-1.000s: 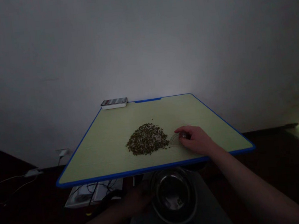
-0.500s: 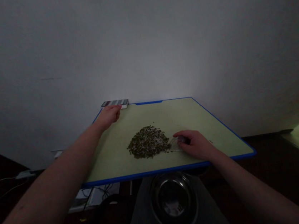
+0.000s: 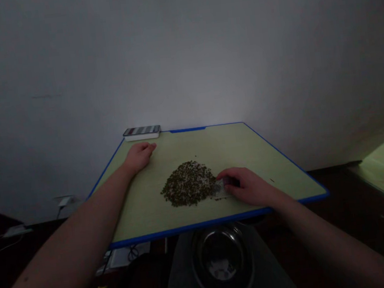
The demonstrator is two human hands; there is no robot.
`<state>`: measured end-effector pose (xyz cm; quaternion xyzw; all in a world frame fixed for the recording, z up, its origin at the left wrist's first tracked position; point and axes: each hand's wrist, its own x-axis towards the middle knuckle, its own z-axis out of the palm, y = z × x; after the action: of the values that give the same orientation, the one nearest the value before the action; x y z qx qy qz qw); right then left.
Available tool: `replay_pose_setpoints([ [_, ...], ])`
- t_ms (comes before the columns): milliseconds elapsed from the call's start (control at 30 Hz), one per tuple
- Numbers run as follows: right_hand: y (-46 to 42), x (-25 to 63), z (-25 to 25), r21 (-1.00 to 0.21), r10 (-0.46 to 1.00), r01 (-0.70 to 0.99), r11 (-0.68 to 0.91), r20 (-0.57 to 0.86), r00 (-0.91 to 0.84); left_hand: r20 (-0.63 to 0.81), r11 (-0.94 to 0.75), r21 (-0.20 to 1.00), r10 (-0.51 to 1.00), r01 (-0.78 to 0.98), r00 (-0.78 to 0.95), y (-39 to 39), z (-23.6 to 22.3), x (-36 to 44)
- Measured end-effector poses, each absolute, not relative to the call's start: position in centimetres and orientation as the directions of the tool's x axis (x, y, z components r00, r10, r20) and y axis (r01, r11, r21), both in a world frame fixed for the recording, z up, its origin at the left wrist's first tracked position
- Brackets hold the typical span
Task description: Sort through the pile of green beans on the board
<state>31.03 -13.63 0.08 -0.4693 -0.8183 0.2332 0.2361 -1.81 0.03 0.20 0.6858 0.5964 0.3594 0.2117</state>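
Note:
A heap of small greenish-brown seeds or grains lies in the middle of the pale, blue-edged table. At the heap's right edge my right hand is curled round a clear, see-through cup-like container. Its mouth faces the grains, and my fingers hide the rest of it. My left hand rests on the table left of and behind the heap, fingers loosely curled, with nothing visible in them. Just beyond it sits a phone on a white box. A shiny metal bowl stands on my lap below the table's front edge.
A bare wall rises behind the table. One small dark sliver lies right of my right hand. Down at the left are a wall plug, a power strip with cables, and a white flat thing under the table.
My left hand has come up from beside the bowl to the phone, then drawn back a little onto the table. My right hand has shifted slightly left, bringing the clear container against the grains.

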Motion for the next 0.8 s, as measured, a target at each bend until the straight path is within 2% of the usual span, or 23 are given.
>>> replay_pose_setpoints([
  [133,-13.9,31.2,0.1,-0.61,0.873,0.649,0.455,0.162,-0.46,0.316,-0.312,0.49,0.934,0.814,0.168,0.1,0.1,-2.1],
  [233,-14.2,31.4,0.2,-0.629,0.876,0.635,0.448,0.167,-0.453,0.291,-0.357,0.38,0.922,0.853,0.256,0.0,0.0,-2.3],
  [367,-14.7,31.6,0.2,-0.646,0.888,0.637,0.42,0.149,-0.434,0.275,-0.365,0.344,0.92,0.865,0.279,0.0,0.1,-2.4],
  [800,-15.3,31.3,0.2,-0.644,0.892,0.643,0.416,0.153,-0.425,0.28,-0.383,0.331,0.913,0.863,0.298,0.2,0.0,-2.8],
])
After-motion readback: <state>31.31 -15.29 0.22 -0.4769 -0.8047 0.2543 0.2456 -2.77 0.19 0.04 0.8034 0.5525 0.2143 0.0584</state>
